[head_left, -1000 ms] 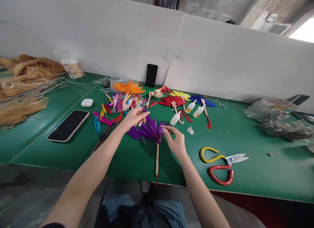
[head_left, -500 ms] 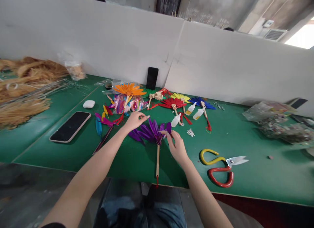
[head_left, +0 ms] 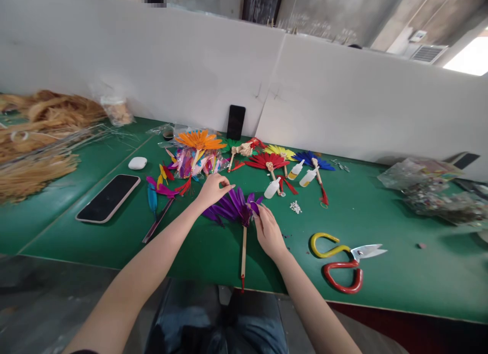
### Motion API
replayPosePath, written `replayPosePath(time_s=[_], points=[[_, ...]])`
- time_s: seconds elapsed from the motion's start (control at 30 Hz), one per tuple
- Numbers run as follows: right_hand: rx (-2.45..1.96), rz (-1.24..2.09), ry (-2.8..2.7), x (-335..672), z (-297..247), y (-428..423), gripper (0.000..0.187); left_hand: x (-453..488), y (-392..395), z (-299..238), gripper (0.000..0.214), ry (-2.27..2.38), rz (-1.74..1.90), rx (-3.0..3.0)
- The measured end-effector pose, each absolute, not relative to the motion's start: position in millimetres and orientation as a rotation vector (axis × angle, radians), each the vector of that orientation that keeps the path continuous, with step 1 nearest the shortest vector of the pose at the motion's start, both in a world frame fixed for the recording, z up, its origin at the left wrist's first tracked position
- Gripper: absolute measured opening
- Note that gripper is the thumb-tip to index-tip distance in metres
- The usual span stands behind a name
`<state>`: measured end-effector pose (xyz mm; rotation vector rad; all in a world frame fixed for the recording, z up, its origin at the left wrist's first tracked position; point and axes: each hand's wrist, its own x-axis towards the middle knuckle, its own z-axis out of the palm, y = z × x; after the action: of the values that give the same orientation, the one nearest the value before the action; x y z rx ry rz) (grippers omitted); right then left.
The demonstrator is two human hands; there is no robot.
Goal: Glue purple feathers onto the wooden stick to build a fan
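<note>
A purple feather fan (head_left: 231, 207) with a thin wooden handle (head_left: 243, 252) lies on the green table (head_left: 381, 272) in front of me. My left hand (head_left: 212, 189) rests at the fan's upper left, its fingertips pinched together over the feathers. At the fan's right side, where the feathers meet the handle, my right hand (head_left: 267, 230) has its fingers closed on a purple feather (head_left: 254, 207).
Red-and-yellow-handled scissors (head_left: 345, 260) lie to the right. Behind are finished fans in orange (head_left: 200, 139), red (head_left: 267, 160), yellow and blue, small glue bottles (head_left: 272, 187), loose feathers (head_left: 162, 187), a phone (head_left: 107, 197), a white case (head_left: 137, 163) and straw bundles (head_left: 34, 140) at left.
My right hand has moved down and left with the purple feather, bringing it to the fan's base. My left hand shifted slightly right along the fan's top.
</note>
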<state>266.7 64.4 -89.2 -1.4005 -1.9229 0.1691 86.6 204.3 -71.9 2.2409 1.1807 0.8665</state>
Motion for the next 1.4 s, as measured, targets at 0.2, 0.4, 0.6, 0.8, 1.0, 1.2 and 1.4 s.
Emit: replayPosePath(time_s=[0.2,0.4,0.6,0.8,1.0,1.2,1.4], points=[[-1.365,0.211,-2.0,268,-92,65,0.034,82,203,-73,0.029,1.182,0.819,2.249],[-1.285,0.194,-2.124,268,-87,64,0.037,81,204,-79,0.03,1.246,0.738,2.264],[-1.221,0.181,-2.194,264,-83,65,0.034,79,204,-82,0.026,1.215,0.724,2.263],[-1.208,0.151,-2.192,265,-85,66,0.031,79,204,-83,0.025,1.196,0.722,2.22],[-1.224,0.135,-2.162,267,-85,65,0.029,77,205,-78,0.031,1.203,0.704,2.2],[-1.233,0.159,-2.126,268,-84,63,0.028,67,207,-68,0.04,1.235,0.732,2.106],[-1.221,0.154,-2.127,268,-86,64,0.028,44,207,-59,0.033,1.15,0.529,2.023]])
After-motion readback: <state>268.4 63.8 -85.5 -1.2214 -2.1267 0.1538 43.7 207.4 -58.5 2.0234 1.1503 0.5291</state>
